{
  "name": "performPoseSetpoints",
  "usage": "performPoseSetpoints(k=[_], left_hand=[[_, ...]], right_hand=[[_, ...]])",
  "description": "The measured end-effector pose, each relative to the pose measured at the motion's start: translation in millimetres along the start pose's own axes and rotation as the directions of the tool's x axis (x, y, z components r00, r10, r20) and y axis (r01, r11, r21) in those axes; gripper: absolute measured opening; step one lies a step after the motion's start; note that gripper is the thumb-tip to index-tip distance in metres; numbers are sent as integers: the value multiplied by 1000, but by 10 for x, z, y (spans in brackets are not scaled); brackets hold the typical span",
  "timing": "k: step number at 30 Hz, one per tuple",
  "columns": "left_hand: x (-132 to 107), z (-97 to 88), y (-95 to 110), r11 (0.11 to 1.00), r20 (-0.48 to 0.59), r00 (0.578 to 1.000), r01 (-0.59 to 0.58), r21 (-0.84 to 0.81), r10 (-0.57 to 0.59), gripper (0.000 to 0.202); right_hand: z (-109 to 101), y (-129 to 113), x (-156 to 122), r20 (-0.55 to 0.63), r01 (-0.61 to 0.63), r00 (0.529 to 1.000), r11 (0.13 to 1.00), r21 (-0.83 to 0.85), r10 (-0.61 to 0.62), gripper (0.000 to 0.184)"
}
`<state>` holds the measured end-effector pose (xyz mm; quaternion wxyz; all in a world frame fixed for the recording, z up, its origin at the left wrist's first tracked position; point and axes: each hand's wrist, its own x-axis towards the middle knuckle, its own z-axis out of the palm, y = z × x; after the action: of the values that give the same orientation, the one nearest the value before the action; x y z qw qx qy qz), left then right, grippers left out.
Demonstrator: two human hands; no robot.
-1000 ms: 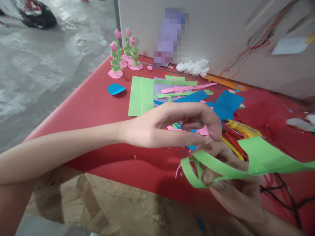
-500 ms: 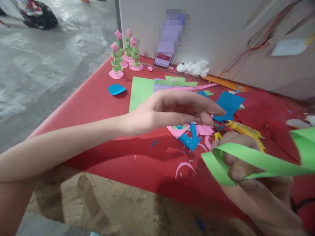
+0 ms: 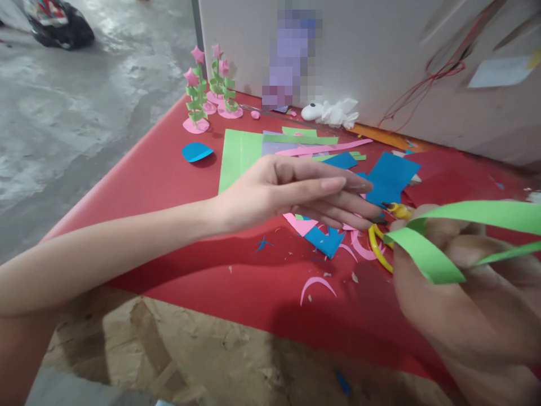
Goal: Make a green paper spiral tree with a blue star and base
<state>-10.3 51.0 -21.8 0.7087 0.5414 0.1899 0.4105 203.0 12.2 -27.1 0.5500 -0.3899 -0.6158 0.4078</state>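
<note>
My left hand [image 3: 304, 192] is stretched out above the paper scraps, fingers extended and nothing in them. At the right, my right hand [image 3: 469, 276] pinches a long green paper strip [image 3: 486, 214], which loops over the fingers and runs out past the right edge of view. A yellow-handled tool [image 3: 379, 251], perhaps scissors or pliers, lies between the hands, its far part hidden. Partly behind my right hand is a yellow glue gun [image 3: 399, 211]. Blue paper [image 3: 391, 175] and pink cut scraps [image 3: 301, 224] lie around my left hand.
Paper flowers with pink stars [image 3: 194, 101] stand at the red table's [image 3: 169, 192] far left corner. Near them lie a blue paper petal [image 3: 196, 152] and green sheet [image 3: 239, 152]. A white wrapped figure [image 3: 329, 113] rests by the wall, below red wires [image 3: 439, 73].
My right hand has moved right and slightly up with the green strip, uncovering more of the yellow handle. The fingers of my left hand have straightened and spread.
</note>
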Motion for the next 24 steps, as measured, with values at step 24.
performPoseSetpoints(k=[24], left_hand=[[76, -222, -542, 980, -119, 973, 197, 3, -195, 26]], right_hand=[[92, 511, 190, -38, -281, 953, 923, 262, 301, 16]])
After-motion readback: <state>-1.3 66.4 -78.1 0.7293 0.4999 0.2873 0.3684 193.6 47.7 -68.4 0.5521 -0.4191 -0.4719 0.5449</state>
